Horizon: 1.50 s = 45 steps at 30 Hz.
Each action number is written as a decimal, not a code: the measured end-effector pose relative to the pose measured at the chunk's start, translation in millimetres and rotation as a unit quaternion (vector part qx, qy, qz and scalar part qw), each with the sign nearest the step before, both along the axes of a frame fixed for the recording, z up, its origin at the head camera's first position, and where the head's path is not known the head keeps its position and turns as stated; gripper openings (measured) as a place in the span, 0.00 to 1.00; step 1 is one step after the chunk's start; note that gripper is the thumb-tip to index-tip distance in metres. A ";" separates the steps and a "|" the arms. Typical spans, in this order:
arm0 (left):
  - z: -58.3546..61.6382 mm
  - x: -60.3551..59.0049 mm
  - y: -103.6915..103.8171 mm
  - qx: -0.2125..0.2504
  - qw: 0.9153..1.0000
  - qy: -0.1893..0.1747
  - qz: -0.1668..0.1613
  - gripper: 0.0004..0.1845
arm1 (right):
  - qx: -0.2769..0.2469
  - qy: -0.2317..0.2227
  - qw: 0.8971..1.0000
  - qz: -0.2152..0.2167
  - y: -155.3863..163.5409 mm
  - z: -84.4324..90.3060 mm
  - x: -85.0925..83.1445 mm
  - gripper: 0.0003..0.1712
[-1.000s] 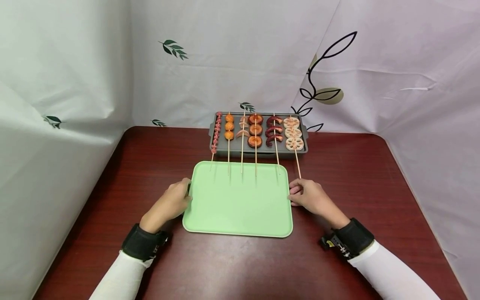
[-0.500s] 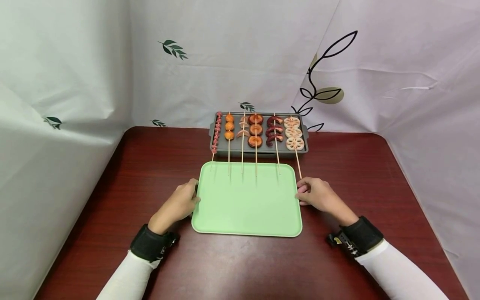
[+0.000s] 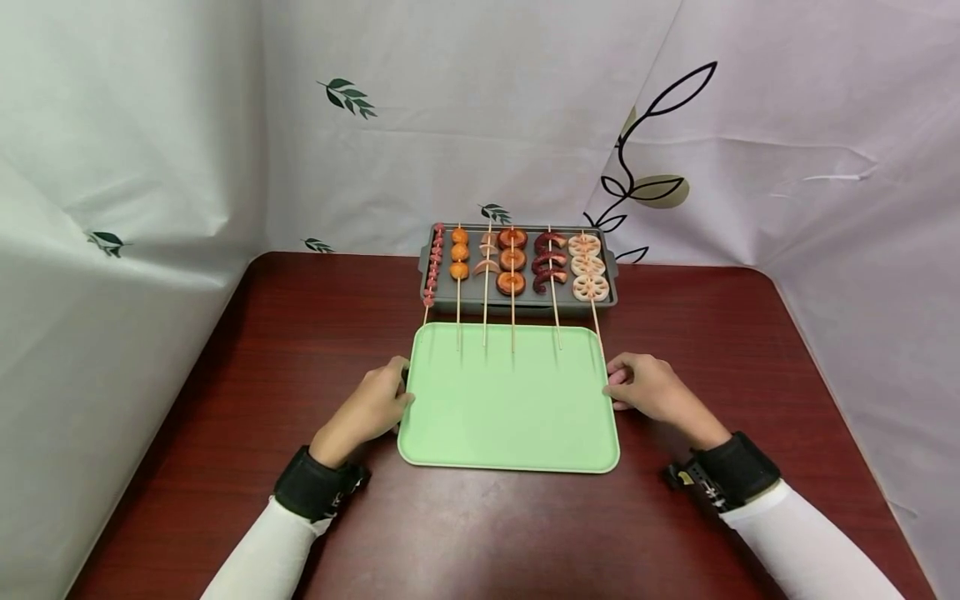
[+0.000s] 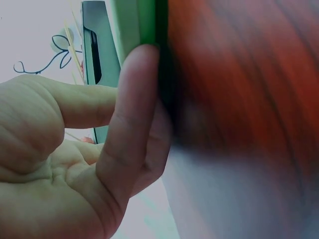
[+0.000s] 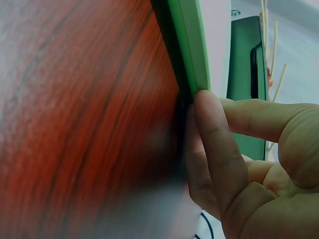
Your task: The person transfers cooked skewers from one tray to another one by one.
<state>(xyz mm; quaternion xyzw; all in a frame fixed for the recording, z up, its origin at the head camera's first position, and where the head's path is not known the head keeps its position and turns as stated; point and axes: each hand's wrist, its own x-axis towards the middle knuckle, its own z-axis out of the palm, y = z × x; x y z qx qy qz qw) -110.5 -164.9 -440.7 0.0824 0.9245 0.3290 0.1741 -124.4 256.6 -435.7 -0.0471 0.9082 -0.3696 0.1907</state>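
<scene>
Left hand (image 3: pixel 372 406) and right hand (image 3: pixel 647 388) grip green tray (image 3: pixel 508 408) by opposite edges

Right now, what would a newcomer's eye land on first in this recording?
The light green tray at the middle of the dark red table, with the left hand and right hand gripping its side edges. Behind it, a grey pan holds six food skewers, sticks reaching over the tray's far edge.

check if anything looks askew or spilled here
Nothing spilled. The six skewers lie parallel on the grey grill tray, their sticks overhanging the green tray, which sits square between left hand and right hand.
</scene>
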 end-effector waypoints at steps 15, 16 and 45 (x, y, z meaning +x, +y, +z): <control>-0.6 -0.1 1.4 0.026 0.999 -0.019 0.017 0.25 | -0.003 -0.004 1.000 0.000 1.9 1.2 1.0 0.22; -0.9 0.0 1.3 0.028 0.999 -0.019 0.016 0.24 | -0.005 -0.003 1.000 -0.002 2.3 0.6 1.2 0.23; 20.8 -15.5 -13.7 0.140 0.989 0.022 0.040 0.26 | -0.036 -0.011 0.999 -0.021 6.6 -7.9 2.4 0.21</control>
